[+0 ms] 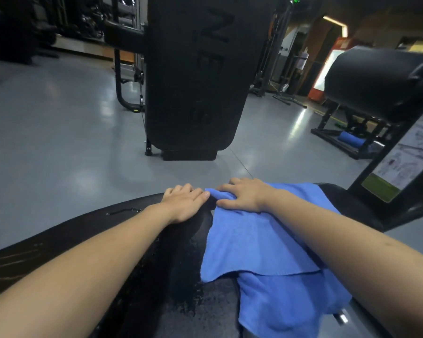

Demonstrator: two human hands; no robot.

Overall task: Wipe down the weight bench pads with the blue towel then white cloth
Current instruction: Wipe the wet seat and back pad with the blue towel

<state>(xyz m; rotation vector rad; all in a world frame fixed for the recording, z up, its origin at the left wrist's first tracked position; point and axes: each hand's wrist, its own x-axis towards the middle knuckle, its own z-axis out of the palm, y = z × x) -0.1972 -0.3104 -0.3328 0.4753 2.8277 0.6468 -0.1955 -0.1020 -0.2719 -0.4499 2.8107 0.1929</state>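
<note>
Black bench pad (176, 259) across the bottom of the view, shiny and speckled with wet drops in the middle. Blue towel (261, 242) spread over the right part of the pad, folded over itself near the bottom, one corner bunched up at the far edge. Right hand (242, 195) flat on top of the towel, fingers spread and bent a little, pinching the bunched corner against the pad. Left hand (185, 202) just beside it on the bare pad, open and flat, fingers curled over the far edge, thumb tip touching the towel's corner, holding nothing. Both bare arms stretched forward from the bottom corners. Smooth grey floor (59, 132) past the pad, glossy with soft light spots. Tall black upright pad (195, 76) straight ahead on the floor, raised letters down its face. Another black padded machine (376, 79) at the right, with a picture chart (405, 154) on a dark post near it. Small blue roll (351, 140) low under that machine's frame. Dim room behind, dark racks at the far left, a bright orange doorway (327, 59) at the far right.
</note>
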